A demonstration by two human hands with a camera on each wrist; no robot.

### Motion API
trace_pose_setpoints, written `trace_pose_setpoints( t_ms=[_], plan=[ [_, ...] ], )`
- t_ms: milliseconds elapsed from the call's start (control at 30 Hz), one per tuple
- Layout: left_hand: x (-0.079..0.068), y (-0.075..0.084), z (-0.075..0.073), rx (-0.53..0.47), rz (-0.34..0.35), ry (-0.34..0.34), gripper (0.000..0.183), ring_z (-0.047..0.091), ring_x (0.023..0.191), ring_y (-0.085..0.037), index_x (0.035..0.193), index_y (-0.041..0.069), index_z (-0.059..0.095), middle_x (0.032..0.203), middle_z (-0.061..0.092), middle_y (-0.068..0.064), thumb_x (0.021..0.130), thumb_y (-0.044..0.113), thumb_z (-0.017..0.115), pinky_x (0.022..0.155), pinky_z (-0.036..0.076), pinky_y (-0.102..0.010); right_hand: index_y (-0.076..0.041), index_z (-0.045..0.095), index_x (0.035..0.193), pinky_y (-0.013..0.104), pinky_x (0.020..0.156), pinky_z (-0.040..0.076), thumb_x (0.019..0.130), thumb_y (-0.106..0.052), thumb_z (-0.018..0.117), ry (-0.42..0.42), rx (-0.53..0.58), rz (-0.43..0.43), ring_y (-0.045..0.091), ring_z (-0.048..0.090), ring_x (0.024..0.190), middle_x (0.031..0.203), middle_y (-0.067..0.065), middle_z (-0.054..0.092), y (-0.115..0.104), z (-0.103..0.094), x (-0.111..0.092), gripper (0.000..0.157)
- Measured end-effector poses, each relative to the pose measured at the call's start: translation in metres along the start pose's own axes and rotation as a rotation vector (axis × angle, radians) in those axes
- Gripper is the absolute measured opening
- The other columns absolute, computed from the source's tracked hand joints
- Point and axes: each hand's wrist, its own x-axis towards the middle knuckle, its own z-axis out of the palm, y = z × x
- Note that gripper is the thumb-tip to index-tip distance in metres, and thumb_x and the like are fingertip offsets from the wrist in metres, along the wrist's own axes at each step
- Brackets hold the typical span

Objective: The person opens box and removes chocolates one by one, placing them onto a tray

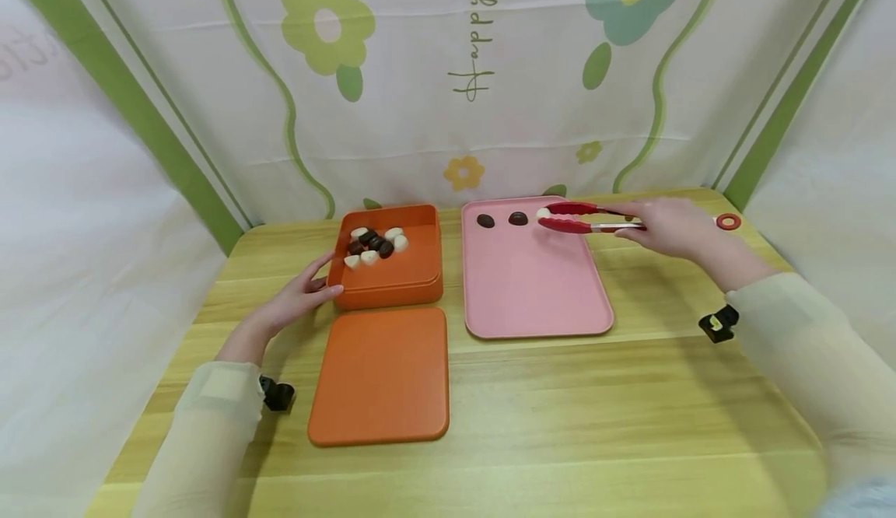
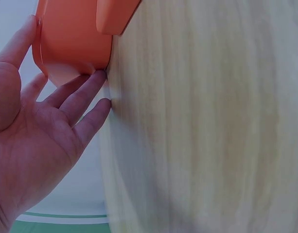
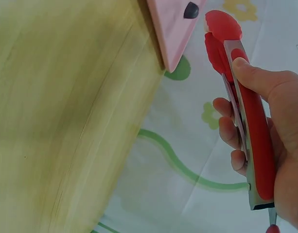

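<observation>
From the head, the right hand (image 1: 668,226) is wrapped round the red tongs (image 1: 567,226), and their narrow tips pinch a white piece (image 1: 543,213) at the far end of the pink tray (image 1: 535,285). Two dark pieces (image 1: 518,218) sit in a row to its left; whether the pinched one touches the tray, I can't tell. Over on the left, the left hand (image 1: 301,300) has its fingers loosely spread against the orange box (image 1: 385,295), white and dark pieces inside, with a flat orange lid (image 1: 381,378) just in front.

Left wrist: fingers extended and well apart, tips at the box's wall low down by the table (image 2: 202,121), thumb up at its rim. The box runs out of the picture; its contents are out of sight.

Right wrist: thumb pressed on the handle, fingers curled round the other side, tongs nearly closed. Only a pale edge peeps past the red head, the piece mostly hidden; the tray is cut off, one dark piece showing.
</observation>
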Motion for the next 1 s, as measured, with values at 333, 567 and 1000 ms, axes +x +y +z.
trace_pose_setpoints(
  t_ms=[333,567,1000],
  plan=[
    [0.000,-0.001,-0.001,-0.004,-0.003,0.001,0.081,0.017,0.143,-0.042,0.158,0.027,0.002,0.157,0.015,-0.026,0.099,0.035,0.057,0.110,0.017,-0.061,-0.014,0.053,0.142,0.045,0.060,0.044,0.091,-0.028,0.070,-0.082,-0.009,0.062,0.025,0.053,0.063,0.072,0.007,0.059,0.022,0.007,0.016,0.056],
    [0.001,-0.002,0.000,-0.020,0.007,0.001,0.081,0.017,0.143,-0.041,0.158,0.026,0.003,0.157,0.015,-0.025,0.099,0.035,0.057,0.110,0.019,-0.059,-0.013,0.053,0.141,0.045,0.061,0.043,0.091,-0.031,0.069,-0.110,-0.011,0.086,0.026,0.052,0.066,0.068,0.004,0.055,0.026,0.012,0.023,0.055],
    [0.001,-0.002,0.001,-0.012,-0.002,0.003,0.081,0.016,0.143,-0.042,0.158,0.027,0.002,0.157,0.014,-0.027,0.099,0.036,0.057,0.110,0.017,-0.061,-0.010,0.058,0.136,0.047,0.063,0.047,0.089,-0.027,0.071,-0.130,-0.040,0.037,0.024,0.053,0.065,0.073,0.005,0.059,0.021,0.012,0.034,0.051]
  ],
)
